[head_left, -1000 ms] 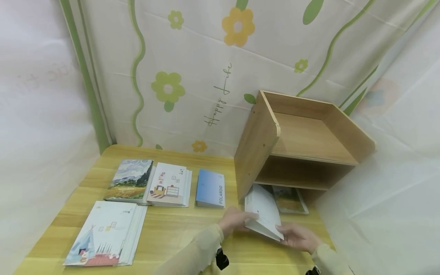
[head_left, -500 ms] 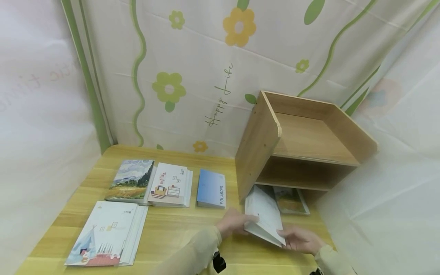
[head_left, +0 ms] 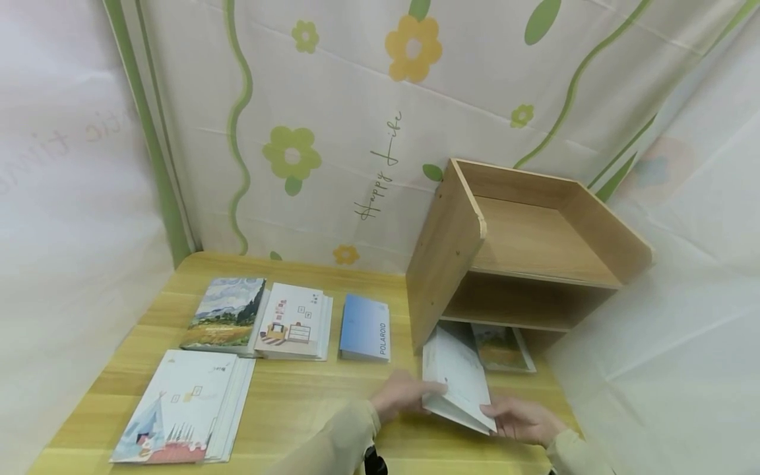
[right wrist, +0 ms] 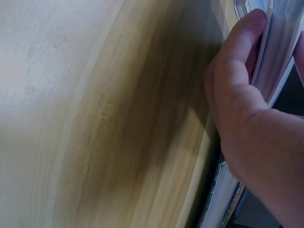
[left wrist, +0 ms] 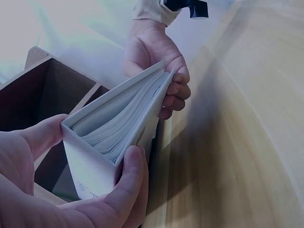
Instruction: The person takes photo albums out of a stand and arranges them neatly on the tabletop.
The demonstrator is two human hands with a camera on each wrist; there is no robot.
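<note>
A white photo album [head_left: 456, 376] lies partly inside the lowest opening of the wooden shelf [head_left: 432, 264], its near end sticking out toward me. My left hand [head_left: 402, 394] grips the spine corner, thumb and fingers on opposite covers, as the left wrist view shows with the album [left wrist: 90, 164]. At the other near corner, my right hand [head_left: 525, 420] pinches the loose-edge side of the covers. Page edges fan slightly between them. Beside it in the same opening rests a second album with a landscape cover [head_left: 503, 348], partly hidden by the shelf.
Left on the wooden table [head_left: 309, 409] lie a landscape-cover album [head_left: 228, 313], a room-drawing album [head_left: 289, 326], a blue POLAROID album [head_left: 365, 328] and a tent-drawing album [head_left: 178, 406]. A white patterned curtain [head_left: 332, 99] hangs behind; white sheeting [head_left: 671, 369] borders the right.
The white album's near end has shifted slightly toward me, and both hands have moved with it, keeping their hold. The other albums have stayed put.
</note>
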